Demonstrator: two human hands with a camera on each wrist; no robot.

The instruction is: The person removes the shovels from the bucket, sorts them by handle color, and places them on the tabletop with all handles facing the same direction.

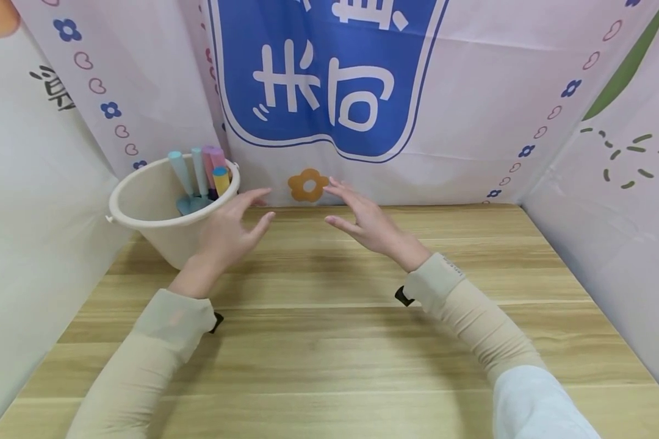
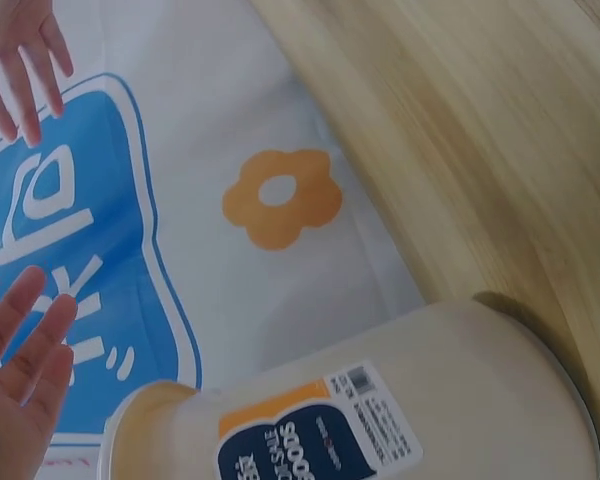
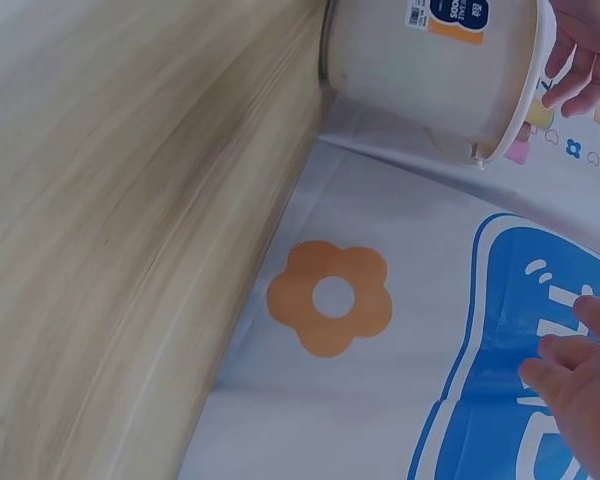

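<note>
My left hand (image 1: 227, 230) hovers beside the front right of a cream bucket (image 1: 167, 241), fingers loosely bent and nothing held. Over the table's back half, my right hand (image 1: 369, 222) is raised with its fingers spread and its palm facing the left hand. Inside the bucket stand several marker-like sticks, among them a light blue one (image 1: 181, 172), a pink one (image 1: 217, 160) and a yellow one with a blue top (image 1: 221, 181). Their lower ends are hidden by the bucket wall. A printed label (image 2: 320, 430) shows on the bucket's side in the left wrist view.
Behind the wooden table (image 1: 318, 353) hangs a white printed cloth (image 1: 472, 122) with a blue panel (image 1: 329, 73) and an orange flower (image 1: 298, 190). White sheets also border the table on the left and right. The bucket occupies the back left corner.
</note>
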